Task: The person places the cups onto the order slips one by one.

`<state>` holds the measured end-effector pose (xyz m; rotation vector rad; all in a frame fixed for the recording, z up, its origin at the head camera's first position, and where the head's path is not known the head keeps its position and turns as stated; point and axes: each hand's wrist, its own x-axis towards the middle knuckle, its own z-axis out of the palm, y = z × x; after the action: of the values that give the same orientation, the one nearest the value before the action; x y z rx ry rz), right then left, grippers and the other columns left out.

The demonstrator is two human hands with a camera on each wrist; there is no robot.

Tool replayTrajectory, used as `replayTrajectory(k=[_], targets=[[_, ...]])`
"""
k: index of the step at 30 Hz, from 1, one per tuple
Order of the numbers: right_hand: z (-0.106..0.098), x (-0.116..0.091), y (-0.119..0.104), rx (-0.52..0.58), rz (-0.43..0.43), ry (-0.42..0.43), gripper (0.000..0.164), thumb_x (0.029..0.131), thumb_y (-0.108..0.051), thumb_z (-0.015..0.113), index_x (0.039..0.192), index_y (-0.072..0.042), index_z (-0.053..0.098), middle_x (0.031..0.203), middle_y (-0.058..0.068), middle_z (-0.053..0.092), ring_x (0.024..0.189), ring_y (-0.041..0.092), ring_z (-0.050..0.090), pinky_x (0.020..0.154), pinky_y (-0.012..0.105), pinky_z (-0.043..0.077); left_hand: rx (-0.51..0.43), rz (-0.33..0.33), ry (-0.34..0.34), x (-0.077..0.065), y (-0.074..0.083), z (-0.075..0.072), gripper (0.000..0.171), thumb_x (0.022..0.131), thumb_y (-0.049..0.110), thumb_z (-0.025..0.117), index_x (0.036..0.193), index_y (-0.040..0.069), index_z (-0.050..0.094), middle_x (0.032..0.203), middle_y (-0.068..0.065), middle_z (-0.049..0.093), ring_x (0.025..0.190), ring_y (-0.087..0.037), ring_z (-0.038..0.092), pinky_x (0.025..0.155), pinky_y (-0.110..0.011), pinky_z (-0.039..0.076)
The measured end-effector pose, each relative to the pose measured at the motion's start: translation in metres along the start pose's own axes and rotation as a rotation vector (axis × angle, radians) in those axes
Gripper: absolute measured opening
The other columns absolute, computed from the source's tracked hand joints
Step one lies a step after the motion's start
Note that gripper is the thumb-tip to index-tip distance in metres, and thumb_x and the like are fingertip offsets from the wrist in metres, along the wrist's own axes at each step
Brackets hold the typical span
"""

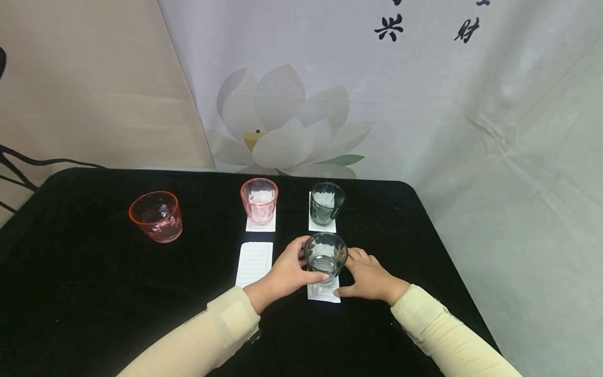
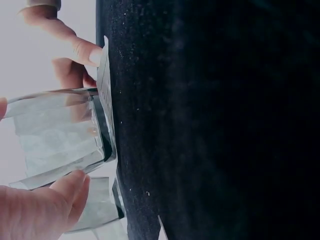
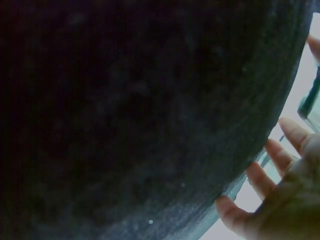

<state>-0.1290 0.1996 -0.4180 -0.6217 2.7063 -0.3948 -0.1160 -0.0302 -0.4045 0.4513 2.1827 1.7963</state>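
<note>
My left hand (image 1: 288, 270) grips a clear grey glass (image 1: 326, 250) by its side, thumb toward me and fingers on the far left. In the left wrist view the grey glass (image 2: 55, 137) stands upright, its base right at a white paper slip (image 1: 323, 295). My right hand (image 1: 372, 276) rests beside the glass with its fingers spread, the thumb at the slip's right edge. In the right wrist view its fingers (image 3: 261, 181) reach down to the black cloth. Just behind stands another grey glass (image 1: 325, 207) on a white slip (image 1: 316, 227).
A pink glass (image 1: 260, 208) stands on a slip (image 1: 258, 228) at the back. Another pink glass (image 1: 162, 225) is on the black cloth (image 1: 94, 293) at the left. A lined paper slip (image 1: 254, 262) lies left of my left hand. A printed curtain (image 1: 414, 104) hangs behind.
</note>
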Motion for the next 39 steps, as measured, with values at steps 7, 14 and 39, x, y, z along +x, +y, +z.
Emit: replayTrajectory(k=[7,14,39], targets=[[-0.0011,-0.0004,-0.0009,0.007,0.004,0.008,0.085,0.076,-0.049,0.077,0.146,-0.015,0.041,0.147,0.010,0.040,0.137,0.032,0.030,0.109,0.057,0.030,0.006,-0.001,-0.010,0.0019,-0.0013,-0.0003,0.081,0.076,0.012,0.081,0.140,-0.001,0.033,0.134,-0.019,0.045,0.124,-0.038,0.050,0.104,-0.045,0.044],[-0.0019,-0.0013,-0.0013,0.023,0.001,0.011,0.086,0.076,-0.048,0.077,0.146,-0.015,0.040,0.148,0.012,0.040,0.138,0.034,0.030,0.109,0.059,0.030,0.015,0.002,-0.026,0.0032,-0.0003,0.0004,0.081,0.076,0.012,0.081,0.141,-0.001,0.033,0.135,-0.018,0.044,0.124,-0.036,0.050,0.105,-0.045,0.044],[0.0034,-0.0021,0.0029,0.072,-0.040,0.100,0.082,0.071,-0.041,0.082,0.142,-0.019,0.046,0.143,0.009,0.047,0.133,0.031,0.037,0.107,0.061,0.032,0.095,0.039,-0.015,0.0044,-0.0034,0.0073,0.081,0.076,0.018,0.082,0.141,0.002,0.037,0.137,-0.018,0.041,0.123,-0.031,0.047,0.105,-0.044,0.044]])
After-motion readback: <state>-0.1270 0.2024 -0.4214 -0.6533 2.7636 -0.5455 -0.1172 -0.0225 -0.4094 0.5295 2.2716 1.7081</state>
